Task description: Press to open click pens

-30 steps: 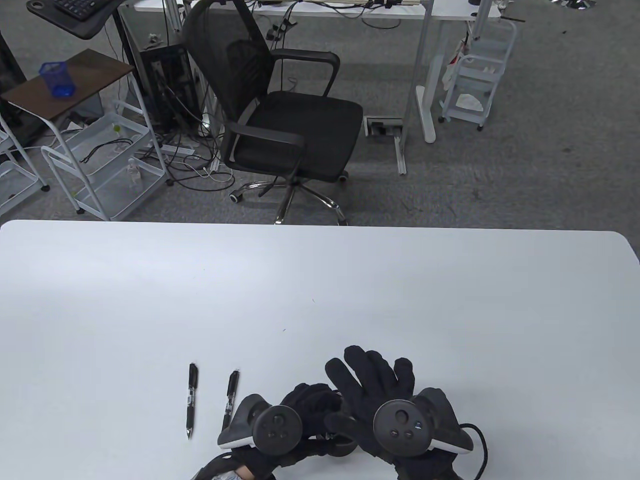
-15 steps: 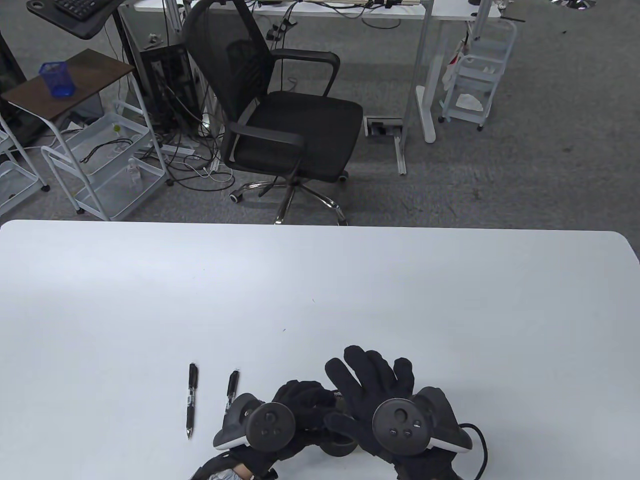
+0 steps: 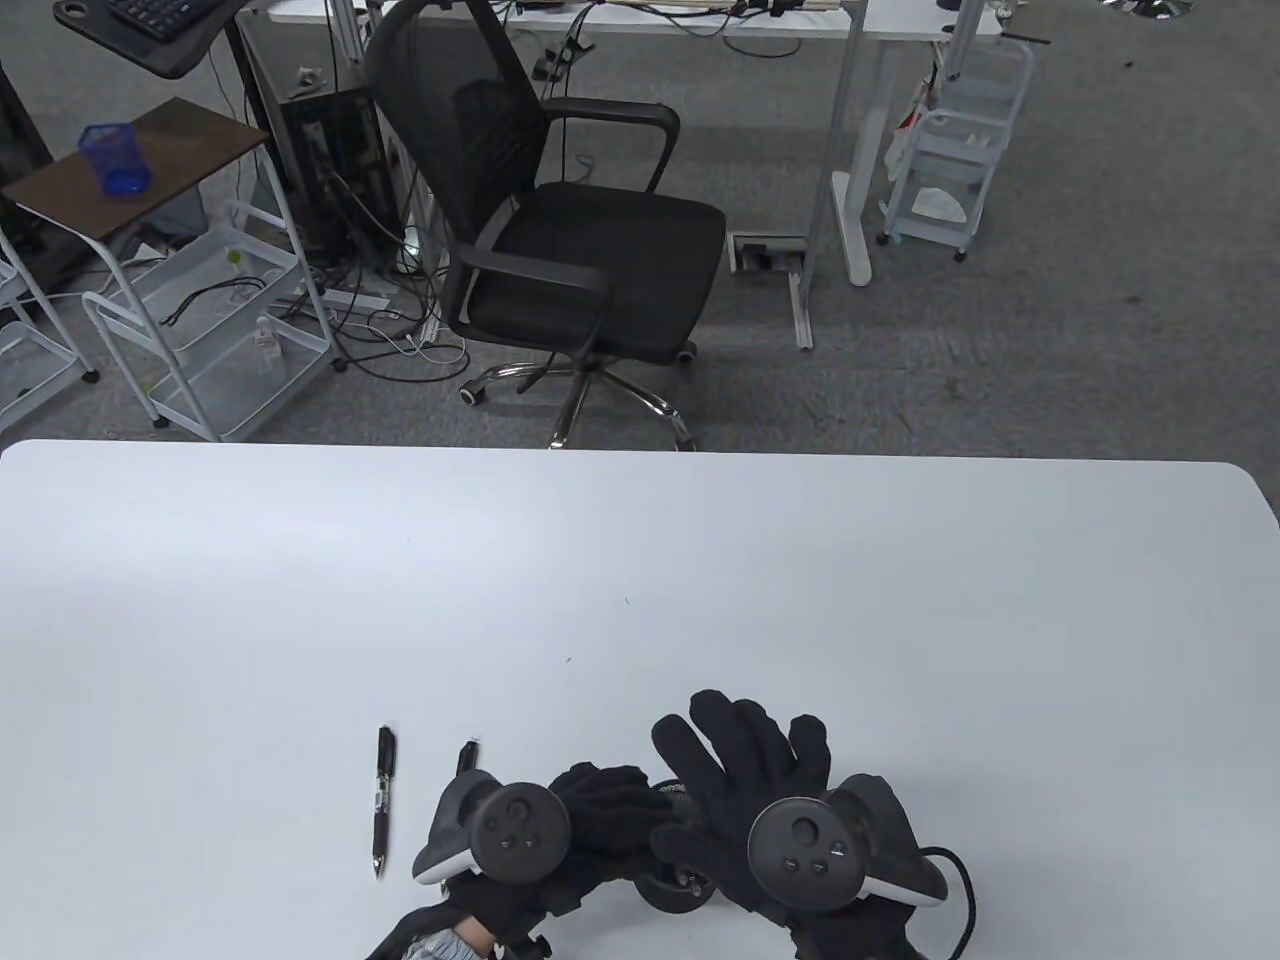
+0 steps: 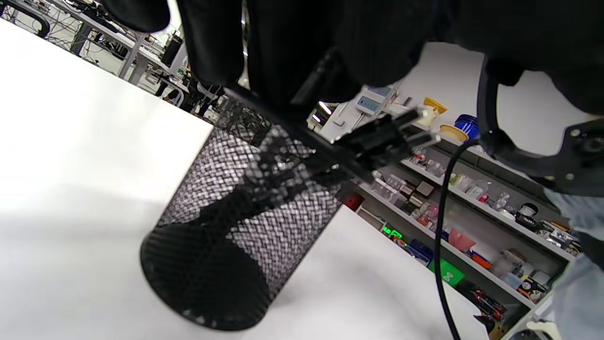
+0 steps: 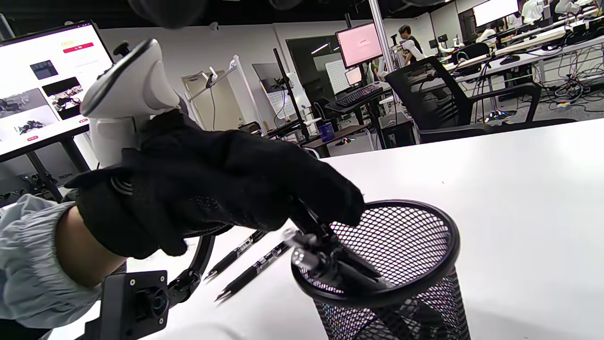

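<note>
I could read no text anywhere. The monitor (image 5: 45, 80) at the left of the right wrist view showed red banners and small pictures, too blurred to make out, and the label on the pen (image 3: 382, 800) stayed illegible.

Black office chair (image 3: 560, 230) beyond white table (image 3: 640, 560); blue mesh cup (image 3: 115, 157) on side table (image 3: 130, 165)

An office lab (desks, monitors (image 5: 361, 45), parts shelves (image 4: 472, 208)).

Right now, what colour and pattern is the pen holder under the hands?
Black wire mesh pen holder, clearest in the right wrist view.
</note>
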Demonstrator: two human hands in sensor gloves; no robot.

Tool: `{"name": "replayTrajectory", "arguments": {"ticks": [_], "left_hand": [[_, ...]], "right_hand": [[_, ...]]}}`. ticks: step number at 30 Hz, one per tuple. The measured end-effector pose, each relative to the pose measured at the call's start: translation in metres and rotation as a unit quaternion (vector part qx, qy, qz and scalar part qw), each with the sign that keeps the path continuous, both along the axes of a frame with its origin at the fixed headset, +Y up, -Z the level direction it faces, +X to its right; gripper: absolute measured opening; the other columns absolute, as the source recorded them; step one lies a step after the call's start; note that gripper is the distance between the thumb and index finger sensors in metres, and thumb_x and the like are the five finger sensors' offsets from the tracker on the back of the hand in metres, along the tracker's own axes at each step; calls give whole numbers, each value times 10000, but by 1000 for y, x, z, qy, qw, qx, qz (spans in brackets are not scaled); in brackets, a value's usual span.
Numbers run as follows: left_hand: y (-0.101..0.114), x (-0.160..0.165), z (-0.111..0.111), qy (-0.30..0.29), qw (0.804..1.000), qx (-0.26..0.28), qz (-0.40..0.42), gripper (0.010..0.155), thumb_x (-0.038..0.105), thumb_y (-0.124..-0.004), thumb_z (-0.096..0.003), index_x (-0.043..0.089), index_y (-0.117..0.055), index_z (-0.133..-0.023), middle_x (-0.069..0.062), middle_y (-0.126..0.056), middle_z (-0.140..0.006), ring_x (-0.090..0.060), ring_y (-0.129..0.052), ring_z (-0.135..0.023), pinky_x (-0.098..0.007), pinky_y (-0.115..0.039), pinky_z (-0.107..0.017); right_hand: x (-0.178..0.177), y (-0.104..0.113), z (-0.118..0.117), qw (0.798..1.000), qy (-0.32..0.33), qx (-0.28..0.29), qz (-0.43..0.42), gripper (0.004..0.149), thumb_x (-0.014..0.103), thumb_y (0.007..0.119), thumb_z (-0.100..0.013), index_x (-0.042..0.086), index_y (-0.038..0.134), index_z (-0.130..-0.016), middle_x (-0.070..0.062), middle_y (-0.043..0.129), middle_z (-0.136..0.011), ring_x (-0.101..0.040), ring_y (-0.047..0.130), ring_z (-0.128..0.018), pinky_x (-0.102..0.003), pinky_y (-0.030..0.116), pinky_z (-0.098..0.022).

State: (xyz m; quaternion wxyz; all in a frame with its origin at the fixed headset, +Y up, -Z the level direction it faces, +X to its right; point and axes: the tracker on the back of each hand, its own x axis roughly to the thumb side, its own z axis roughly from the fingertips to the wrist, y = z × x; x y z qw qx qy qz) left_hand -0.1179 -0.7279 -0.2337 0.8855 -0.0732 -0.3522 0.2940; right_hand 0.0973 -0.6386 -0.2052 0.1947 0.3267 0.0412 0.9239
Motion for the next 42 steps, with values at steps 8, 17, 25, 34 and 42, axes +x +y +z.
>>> {"name": "replayTrajectory", "arguments": {"ticks": [8, 17, 25, 34, 42], "left_hand": [[9, -13, -3, 7, 998, -18, 54, 412, 454, -768, -641, 326, -836, -1027, -17, -933, -1039, -304, -789, -1085, -607, -564, -835], [19, -41, -9, 41, 983, -53, 171, 432, 406, -703, -685, 284, -729, -1099, -12, -889, -1068, -302, -783, -1084, -588, -577, -838], [18, -81, -18, 59, 920, -128, 365, 478, 414, -623, -718, 280, -572, -1174, 25, -832, -1111, -318, -771, -1094, -631, -629, -804], [-11, -104, -29, 58, 802, -246, 542, 540, 422, -513, -745, 312, -296, -1228, 74, -713, -1176, -335, -800, -1085, -643, -735, -747], [-31, -117, -32, 63, 706, -303, 637, 555, 427, -436, -756, 321, -157, -1223, 99, -618, -1206, -293, -777, -1107, -635, -735, -761]], "right_hand": [[1, 0, 0, 1000, -2, 1, -3, 756, 500, 579, -660, 98, 310, -1241, -362, 198, -1258, -672, 299, -1072, -862, 139, -627], [4, 1, 0, 1000, -8, 3, -8, 754, 496, 577, -662, 96, 305, -1241, -361, 196, -1258, -671, 298, -1073, -862, 140, -627], [4, 1, 0, 1000, -9, 1, -6, 753, 496, 575, -663, 96, 305, -1241, -363, 199, -1257, -673, 299, -1072, -863, 140, -627], [3, 0, -1, 1000, -8, -2, -3, 752, 495, 574, -663, 99, 301, -1241, -361, 195, -1258, -671, 300, -1073, -862, 141, -627], [2, 0, -1, 1000, -7, -3, -2, 751, 495, 574, -663, 98, 304, -1240, -360, 198, -1257, -673, 301, -1072, -863, 140, -627]]}}
